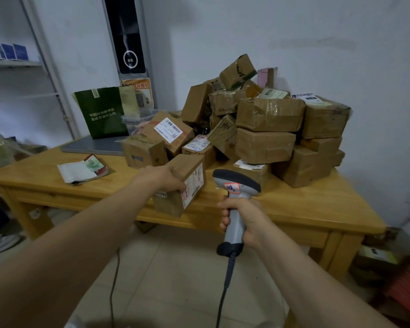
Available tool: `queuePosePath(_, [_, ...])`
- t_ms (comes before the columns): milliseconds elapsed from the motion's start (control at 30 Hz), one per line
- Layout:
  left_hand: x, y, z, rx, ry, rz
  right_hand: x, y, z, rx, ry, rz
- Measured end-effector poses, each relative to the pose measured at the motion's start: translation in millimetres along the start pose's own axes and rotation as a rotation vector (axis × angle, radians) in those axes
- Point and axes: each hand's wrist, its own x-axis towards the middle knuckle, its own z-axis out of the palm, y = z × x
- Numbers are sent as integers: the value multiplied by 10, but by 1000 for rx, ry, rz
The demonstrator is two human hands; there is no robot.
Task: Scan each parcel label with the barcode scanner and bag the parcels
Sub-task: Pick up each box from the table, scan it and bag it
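Sticker-tagged scanner (pixel 236 181) beside white-labelled parcel (pixel 192 178)

Left grip (pixel 163 179), right grip (pixel 245 221) bare; forearms (pixel 81 245) bare, unsleeved.

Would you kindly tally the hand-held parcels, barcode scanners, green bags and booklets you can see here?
Brown cardboard parcel gripped by the left hand: 1
Grey handheld barcode scanner gripped by the right hand: 1
Dark green paper bag on the wooden table: 1
Open paper booklet on the table: 1
Total: 4
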Motion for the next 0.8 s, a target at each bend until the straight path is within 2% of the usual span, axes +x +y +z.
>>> queuePosePath(67, [12, -36, -60, -175, -16, -6, -8, 2, -6, -2, -8, 4])
queuePosePath(200, [32, -242, -43, -840, -126, -42, -44, -42, 40, 24, -58, 8])
queuePosePath(300, [65, -383, 41, -1053, -133, -60, -75, -128, 141, 54, -78, -13])
queuePosePath(433, [13, -443, 105, -1137, -115, -36, -133, -242, 249, 50, -75, -66])
queuePosePath(800, [-121, -490, 124, -1115, -25, 8, -260, -350, 374, -3, -67, -75])
